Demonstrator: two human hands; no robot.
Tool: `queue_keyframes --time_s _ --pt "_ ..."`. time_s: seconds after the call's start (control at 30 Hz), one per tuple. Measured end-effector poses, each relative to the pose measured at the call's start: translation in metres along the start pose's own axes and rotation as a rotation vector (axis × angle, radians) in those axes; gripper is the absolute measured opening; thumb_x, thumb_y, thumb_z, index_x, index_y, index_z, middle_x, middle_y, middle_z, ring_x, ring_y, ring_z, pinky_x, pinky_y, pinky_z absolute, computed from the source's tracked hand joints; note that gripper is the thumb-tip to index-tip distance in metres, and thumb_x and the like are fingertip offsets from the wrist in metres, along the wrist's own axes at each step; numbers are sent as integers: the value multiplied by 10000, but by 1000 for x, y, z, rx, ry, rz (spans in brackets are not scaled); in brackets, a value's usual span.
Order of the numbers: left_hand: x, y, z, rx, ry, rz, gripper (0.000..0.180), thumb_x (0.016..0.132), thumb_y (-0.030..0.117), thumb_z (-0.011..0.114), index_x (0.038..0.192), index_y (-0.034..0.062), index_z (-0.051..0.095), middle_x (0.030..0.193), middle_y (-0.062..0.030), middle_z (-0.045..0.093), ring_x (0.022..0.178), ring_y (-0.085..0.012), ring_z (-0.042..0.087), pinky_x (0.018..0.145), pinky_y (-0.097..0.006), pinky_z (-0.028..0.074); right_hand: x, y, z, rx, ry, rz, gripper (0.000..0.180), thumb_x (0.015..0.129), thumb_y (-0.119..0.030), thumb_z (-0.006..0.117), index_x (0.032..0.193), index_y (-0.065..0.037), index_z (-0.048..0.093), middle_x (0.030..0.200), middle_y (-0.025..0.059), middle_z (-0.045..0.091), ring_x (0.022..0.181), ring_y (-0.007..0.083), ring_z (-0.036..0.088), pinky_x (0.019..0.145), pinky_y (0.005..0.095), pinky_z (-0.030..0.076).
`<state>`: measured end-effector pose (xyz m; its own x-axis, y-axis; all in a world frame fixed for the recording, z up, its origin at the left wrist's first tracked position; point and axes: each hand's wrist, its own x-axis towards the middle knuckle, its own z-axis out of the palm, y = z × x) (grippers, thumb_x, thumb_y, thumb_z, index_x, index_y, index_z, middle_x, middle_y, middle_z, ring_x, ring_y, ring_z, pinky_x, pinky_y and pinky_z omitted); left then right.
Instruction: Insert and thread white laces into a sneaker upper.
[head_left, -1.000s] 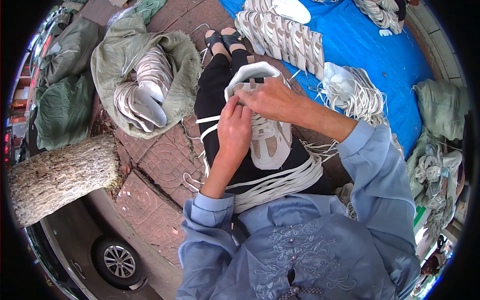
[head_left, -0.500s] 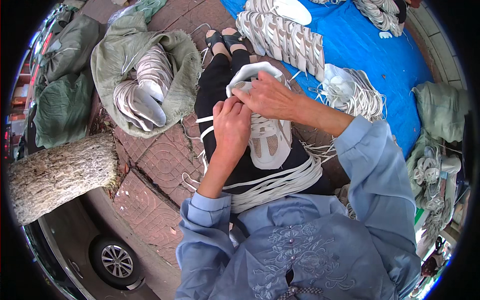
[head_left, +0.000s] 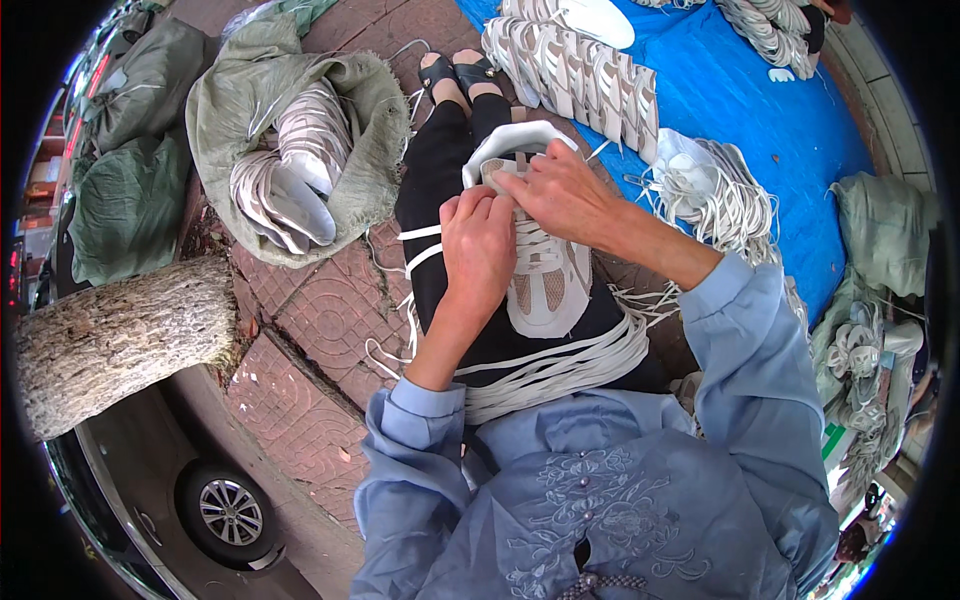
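A beige-and-white shoe upper [head_left: 548,300] lies across my lap, its toe toward me and its padded white collar [head_left: 500,143] farther off. White lacing crosses its middle. My left hand [head_left: 478,245] is closed at the upper's left edge, fingertips pinched together. My right hand [head_left: 575,195] reaches over the collar and tongue, thumb and forefinger meeting beside the left fingertips. The small bit of lace or edge between the fingers is hidden. A bundle of loose white shoelaces [head_left: 570,372] is draped over my thighs below the toe.
An open green sack [head_left: 370,130] on the left holds stacked shoe uppers [head_left: 285,190]. More stacked uppers [head_left: 580,85] and laced ones [head_left: 710,190] lie on a blue tarp [head_left: 800,150] at right. A tree trunk [head_left: 120,335] and a parked car [head_left: 150,480] are at left.
The whole view has shifted slightly. Both hands stay pinched together at the upper's left edge by the tongue, with only small finger movement.
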<state>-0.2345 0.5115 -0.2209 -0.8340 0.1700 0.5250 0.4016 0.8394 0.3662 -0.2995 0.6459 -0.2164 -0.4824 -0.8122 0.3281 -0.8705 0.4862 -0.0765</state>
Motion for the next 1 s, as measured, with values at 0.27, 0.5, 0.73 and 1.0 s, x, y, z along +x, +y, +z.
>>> queue_keyframes --time_s 0.27,0.5,0.73,1.0 --pt "-6 3 -1 -93 33 -77 181 616 -49 576 781 19 548 814 -101 581 871 -233 531 741 -358 375 -1 3 11 67 88 -89 315 752 -105 493 1058 -33 508 589 62 528 621 179 529 618 313 334" --pt "-3 6 -4 -117 30 -152 187 620 -59 571 788 16 543 819 -110 583 863 -242 538 732 -356 378 18 12 -12 -76 -100 -250 281 733 -104 499 982 22 531 570 58 522 599 182 527 606 301 350" --pt "7 18 -11 -37 20 -191 108 659 -30 580 731 11 512 766 -128 567 780 -259 544 719 -362 387 28 11 -36 -195 -228 -273 139 706 -106 517 795 1 520 541 26 512 584 164 531 663 282 380" --pt "-9 39 4 -63 82 -21 106 606 22 538 697 14 485 679 -121 516 685 -270 508 594 -347 406 10 7 -46 -125 -126 -301 193 676 -103 533 841 -8 563 581 39 521 656 159 527 676 276 378"
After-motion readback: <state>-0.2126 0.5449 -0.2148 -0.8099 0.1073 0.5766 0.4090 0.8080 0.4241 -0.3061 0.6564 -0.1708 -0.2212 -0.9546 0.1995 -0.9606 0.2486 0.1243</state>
